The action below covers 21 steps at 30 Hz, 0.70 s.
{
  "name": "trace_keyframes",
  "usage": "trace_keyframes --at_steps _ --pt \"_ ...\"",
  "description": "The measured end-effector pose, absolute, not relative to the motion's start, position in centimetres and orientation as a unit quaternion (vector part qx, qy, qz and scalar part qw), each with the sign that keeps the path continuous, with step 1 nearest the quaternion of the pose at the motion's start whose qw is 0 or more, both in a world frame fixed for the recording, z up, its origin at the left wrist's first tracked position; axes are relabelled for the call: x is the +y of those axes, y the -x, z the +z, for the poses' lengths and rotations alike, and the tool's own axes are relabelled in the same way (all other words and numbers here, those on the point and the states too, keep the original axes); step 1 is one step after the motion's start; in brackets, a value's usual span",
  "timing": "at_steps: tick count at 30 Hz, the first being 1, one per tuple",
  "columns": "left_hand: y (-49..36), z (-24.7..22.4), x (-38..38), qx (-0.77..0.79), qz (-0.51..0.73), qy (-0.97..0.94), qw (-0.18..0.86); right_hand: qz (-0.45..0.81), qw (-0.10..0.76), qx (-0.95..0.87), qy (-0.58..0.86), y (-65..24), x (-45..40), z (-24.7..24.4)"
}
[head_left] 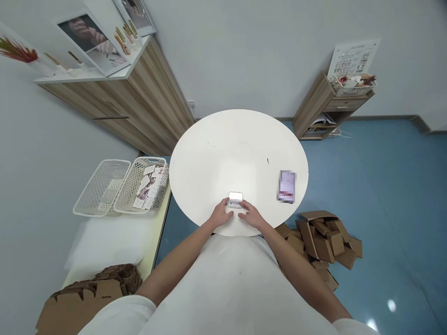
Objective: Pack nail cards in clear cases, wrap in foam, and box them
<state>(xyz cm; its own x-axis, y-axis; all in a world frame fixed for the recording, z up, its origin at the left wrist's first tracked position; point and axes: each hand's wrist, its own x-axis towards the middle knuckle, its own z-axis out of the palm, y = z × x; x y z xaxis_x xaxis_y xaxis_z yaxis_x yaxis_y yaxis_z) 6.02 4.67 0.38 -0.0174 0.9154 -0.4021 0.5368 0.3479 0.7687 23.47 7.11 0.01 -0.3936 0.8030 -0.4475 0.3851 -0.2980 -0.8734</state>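
Note:
A small flat clear case [235, 197] lies on the round white table [237, 135], close to its near edge. Its upper part shines white, and a row of small dark bluish pieces shows along the lower part. My left hand [220, 214] rests at the case's left side, its fingertips at the edge and its thumb spread away. On the opposite side my right hand [253, 216] has its fingertips at the right edge, thumb also apart. Neither hand is closed around the case.
A phone-like item [287, 186], blurred out, lies on the table's right. White baskets [120, 186] stand left, one holding printed cards. Folded cardboard [84, 302] sits lower left. Cardboard boxes [324, 242] lie on the floor at right. Cabinets [150, 93] stand behind.

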Motion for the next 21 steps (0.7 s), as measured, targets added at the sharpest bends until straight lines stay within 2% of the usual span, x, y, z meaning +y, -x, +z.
trace_keyframes --at_steps 16,21 --pt "-6.8 0.2 4.5 0.682 0.228 -0.542 0.436 0.593 0.131 -0.591 0.531 -23.7 7.4 -0.3" --pt "-6.4 -0.6 4.3 0.671 0.217 -0.585 0.401 0.485 0.101 -0.671 0.551 -23.5 7.0 -0.7"
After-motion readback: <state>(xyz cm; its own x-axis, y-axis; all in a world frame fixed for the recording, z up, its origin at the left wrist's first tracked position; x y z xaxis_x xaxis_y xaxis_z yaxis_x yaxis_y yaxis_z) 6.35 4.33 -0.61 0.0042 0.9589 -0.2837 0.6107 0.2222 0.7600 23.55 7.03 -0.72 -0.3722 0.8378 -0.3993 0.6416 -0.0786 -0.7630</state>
